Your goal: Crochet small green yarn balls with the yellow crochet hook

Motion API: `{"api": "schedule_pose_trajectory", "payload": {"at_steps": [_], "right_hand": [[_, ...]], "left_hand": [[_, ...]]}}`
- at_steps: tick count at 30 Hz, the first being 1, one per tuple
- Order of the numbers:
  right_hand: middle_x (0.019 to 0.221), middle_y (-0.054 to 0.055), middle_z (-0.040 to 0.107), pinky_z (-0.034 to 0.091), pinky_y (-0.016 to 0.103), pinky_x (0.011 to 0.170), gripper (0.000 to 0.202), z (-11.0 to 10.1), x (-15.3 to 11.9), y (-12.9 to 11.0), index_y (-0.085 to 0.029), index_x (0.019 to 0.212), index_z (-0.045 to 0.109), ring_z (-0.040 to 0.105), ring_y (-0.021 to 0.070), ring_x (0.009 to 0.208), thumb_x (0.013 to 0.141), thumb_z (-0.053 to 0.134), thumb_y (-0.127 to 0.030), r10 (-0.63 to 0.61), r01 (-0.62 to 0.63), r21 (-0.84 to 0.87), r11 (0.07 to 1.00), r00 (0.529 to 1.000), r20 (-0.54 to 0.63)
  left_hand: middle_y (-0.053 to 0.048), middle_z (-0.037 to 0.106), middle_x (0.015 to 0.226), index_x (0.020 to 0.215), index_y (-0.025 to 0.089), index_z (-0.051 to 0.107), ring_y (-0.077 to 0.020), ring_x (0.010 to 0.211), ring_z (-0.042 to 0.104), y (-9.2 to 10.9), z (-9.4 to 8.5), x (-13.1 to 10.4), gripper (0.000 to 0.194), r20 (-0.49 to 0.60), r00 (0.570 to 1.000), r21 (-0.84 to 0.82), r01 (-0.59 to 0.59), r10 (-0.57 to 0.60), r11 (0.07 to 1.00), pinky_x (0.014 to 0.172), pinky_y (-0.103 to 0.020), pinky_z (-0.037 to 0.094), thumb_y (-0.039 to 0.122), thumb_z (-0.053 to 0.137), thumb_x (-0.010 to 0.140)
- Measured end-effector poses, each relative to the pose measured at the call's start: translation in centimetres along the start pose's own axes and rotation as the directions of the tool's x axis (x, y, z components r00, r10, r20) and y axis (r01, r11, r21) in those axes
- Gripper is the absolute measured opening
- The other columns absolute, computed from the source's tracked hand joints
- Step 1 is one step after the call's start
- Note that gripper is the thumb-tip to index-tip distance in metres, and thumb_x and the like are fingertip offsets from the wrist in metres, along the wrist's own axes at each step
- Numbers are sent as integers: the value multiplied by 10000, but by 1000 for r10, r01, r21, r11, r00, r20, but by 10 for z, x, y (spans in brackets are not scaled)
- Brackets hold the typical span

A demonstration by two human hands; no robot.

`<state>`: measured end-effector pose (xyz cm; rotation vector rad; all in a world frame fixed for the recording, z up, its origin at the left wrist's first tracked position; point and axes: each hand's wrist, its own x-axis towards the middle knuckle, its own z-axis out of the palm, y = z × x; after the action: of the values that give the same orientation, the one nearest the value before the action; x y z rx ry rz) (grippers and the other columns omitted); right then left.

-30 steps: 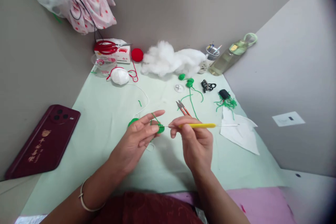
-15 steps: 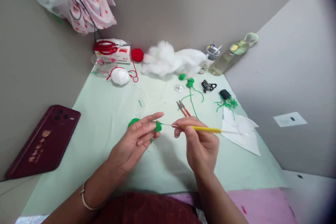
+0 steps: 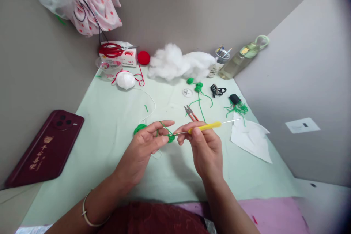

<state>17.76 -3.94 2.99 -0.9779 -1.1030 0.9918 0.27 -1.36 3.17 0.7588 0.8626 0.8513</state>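
Between the thumb and fingers of my left hand [image 3: 145, 146] is a small green crochet piece [image 3: 171, 138]. A strand of green yarn [image 3: 165, 127] runs over the raised left index finger down to it. My right hand [image 3: 205, 146] grips a crochet hook [image 3: 205, 127] by its yellow handle. The hook's thin metal tip points left and meets the crochet piece; whether it is inside a stitch is too small to tell. Behind my left fingers a green yarn ball [image 3: 140, 128] lies on the table, partly hidden.
Orange-handled thread snips [image 3: 192, 113] lie just beyond my right hand. White stuffing [image 3: 178, 62], a white yarn ball [image 3: 125, 80] and a red yarn ball [image 3: 143, 57] sit at the back. A water bottle [image 3: 237, 62] leans at right; a dark red phone [image 3: 46, 148] is at left.
The hook has moved left, its tip now at the crochet piece, and its handle tilts up more to the right. My left hand has turned and shifted slightly right with the piece.
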Motion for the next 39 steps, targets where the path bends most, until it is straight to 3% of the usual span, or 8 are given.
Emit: {"api": "schedule_pose_trajectory", "payload": {"at_steps": [3, 7, 10, 15, 20, 25, 32, 39], "right_hand": [[954, 35, 800, 629, 294, 719, 222, 2, -6, -5, -240, 1066, 748, 740, 143, 764, 1070, 532, -188, -205, 211, -318, 924, 977, 53], [1038, 93, 810, 652, 344, 765, 314, 5, -12, 4, -228, 1261, 697, 766, 207, 909, 1021, 547, -91, -485, 561, -600, 570, 819, 306], [1100, 126, 799, 650, 337, 746, 372, 5, -13, 16, -225, 1302, 710, 760, 221, 932, 975, 632, -66, -559, 618, -679, 397, 749, 355], [1007, 61, 796, 629, 326, 763, 322, 3, -10, 12, -269, 1211, 757, 749, 185, 877, 1014, 585, -82, -416, 418, -504, 756, 901, 124], [921, 27, 783, 603, 297, 676, 192, 1, -4, 5, -263, 1026, 801, 710, 137, 701, 1052, 610, -270, -47, 46, -69, 997, 999, -9], [922, 24, 779, 605, 283, 699, 204, 1, -3, 8, -245, 983, 796, 719, 124, 715, 1051, 626, -333, 45, -44, 76, 996, 999, -6], [949, 27, 791, 623, 297, 711, 224, 1, -8, -2, -248, 1054, 766, 737, 136, 742, 1079, 544, -232, -107, 109, -161, 981, 994, 21], [1017, 90, 809, 642, 320, 767, 272, 1, -11, -1, -216, 1196, 704, 771, 196, 911, 1022, 535, -93, -450, 554, -532, 641, 832, 325]], "left_hand": [[4, 644, 919, 1152, 287, 817, -160, 924, 545, -2, 2, -1, 288, -44, 996, 16, -71, 71, 997, 866, -281, 410, 289, 809, 864], [32, 625, 849, 1254, 286, 755, -131, 807, 527, -5, 7, 0, 415, -83, 992, 5, -97, 97, 995, 793, -259, 429, 289, 849, 850], [29, 648, 834, 1329, 254, 706, -136, 804, 558, -6, 10, 0, 557, -41, 999, -88, -17, 14, 996, 798, -264, 449, 305, 889, 806], [80, 516, 643, 1298, 197, 746, -83, 578, 368, -3, 8, 2, 468, 45, 992, -191, 126, -120, 973, 802, -277, 454, 305, 838, 852], [-14, 679, 916, 1218, 220, 773, -138, 792, 518, -1, 5, 2, 395, 36, 995, -137, 95, -91, 986, 775, -275, 414, 279, 833, 832], [10, 642, 942, 1231, 291, 773, -137, 821, 513, 0, 4, 0, 378, 24, 997, -78, 70, -68, 994, 764, -274, 373, 311, 818, 855], [25, 619, 902, 1189, 290, 780, -130, 793, 512, 2, 3, -2, 344, -35, 998, 10, -49, 49, 999, 782, -274, 394, 316, 839, 851], [39, 609, 806, 1143, 254, 765, -116, 701, 496, 1, 10, -5, 341, -133, 975, 115, -161, 175, 980, 707, -253, 428, 264, 868, 818]]}}
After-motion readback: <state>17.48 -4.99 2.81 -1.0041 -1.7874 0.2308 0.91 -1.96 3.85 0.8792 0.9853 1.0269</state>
